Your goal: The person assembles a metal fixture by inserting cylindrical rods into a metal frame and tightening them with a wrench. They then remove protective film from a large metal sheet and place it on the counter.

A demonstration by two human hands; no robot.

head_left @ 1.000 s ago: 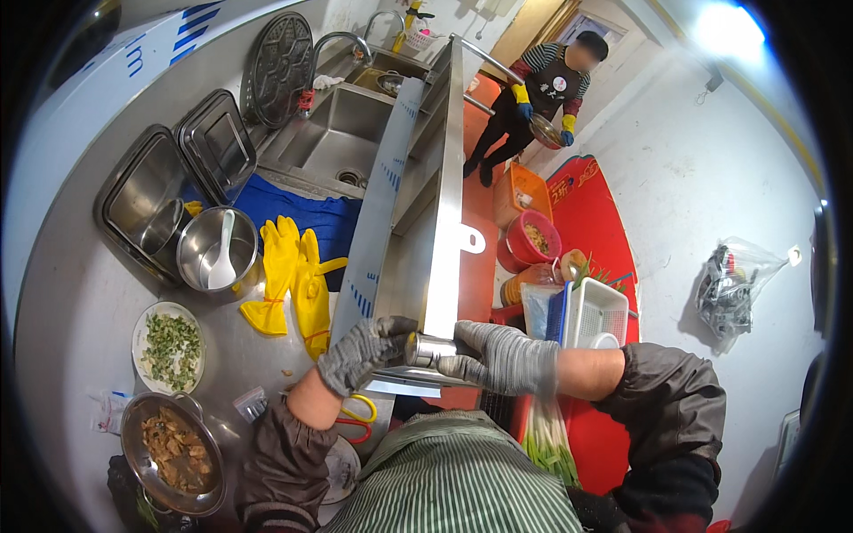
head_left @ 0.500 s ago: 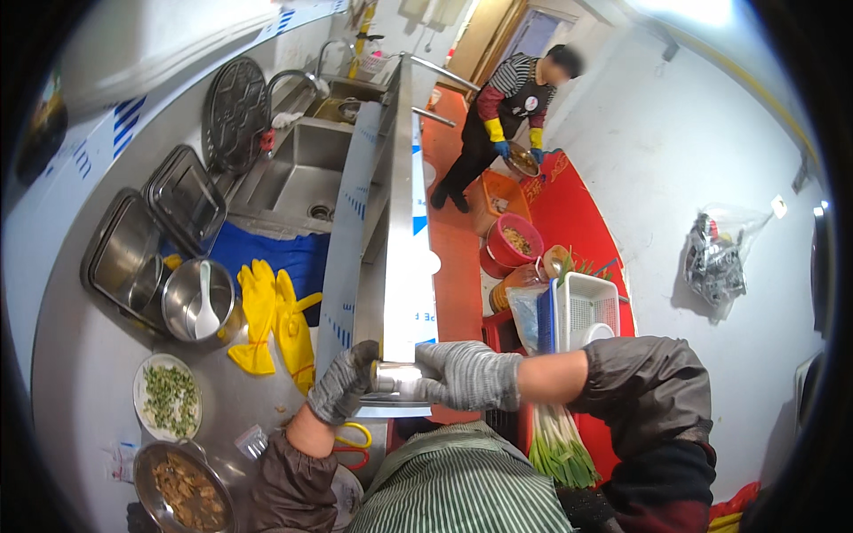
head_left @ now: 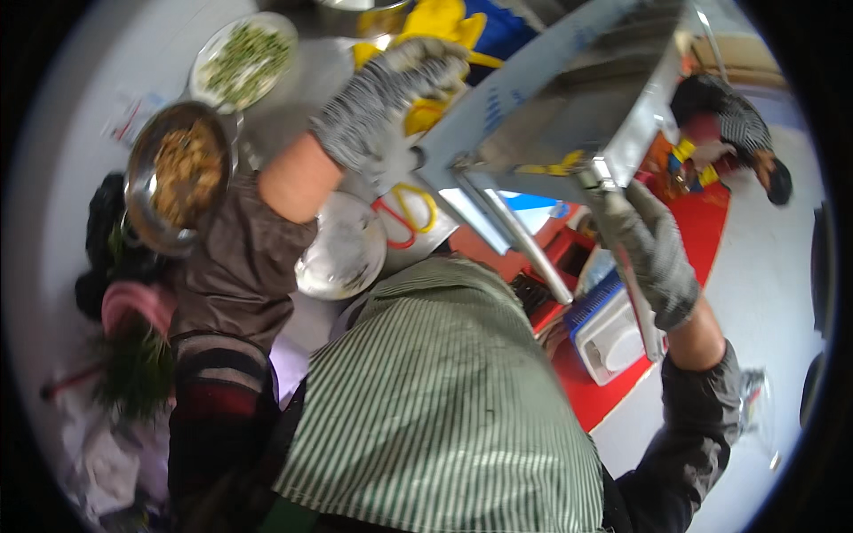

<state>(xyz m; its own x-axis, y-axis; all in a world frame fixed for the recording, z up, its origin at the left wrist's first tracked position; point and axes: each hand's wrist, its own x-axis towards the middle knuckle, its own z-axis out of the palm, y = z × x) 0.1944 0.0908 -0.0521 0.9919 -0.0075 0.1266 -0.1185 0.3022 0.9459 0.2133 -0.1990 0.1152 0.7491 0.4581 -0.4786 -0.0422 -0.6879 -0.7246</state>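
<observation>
A stainless steel shelf unit (head_left: 569,115), partly covered in blue-and-white protective film, lies tilted ahead of me with its tubular metal legs (head_left: 533,249) pointing my way. My right hand (head_left: 653,253), in a grey knit glove, wraps around one leg just below the shelf corner. My left hand (head_left: 378,102), gloved alike, is off the shelf, above the counter beside yellow rubber gloves (head_left: 444,22). Its fingers stretch out, somewhat blurred, with nothing visible in them. Scissors (head_left: 409,218) with red and yellow handles lie below it.
On the counter are a plate of chopped greens (head_left: 244,62), a steel pan of brown food pieces (head_left: 187,173) and a round metal lid or dish (head_left: 342,249). White and blue baskets (head_left: 609,333) stand at right. A co-worker (head_left: 733,124) bends at the far right.
My view has swung. My left hand has left the shelf's end and moved over the counter. My right hand has shifted to a leg, and the shelf is turned and tilted.
</observation>
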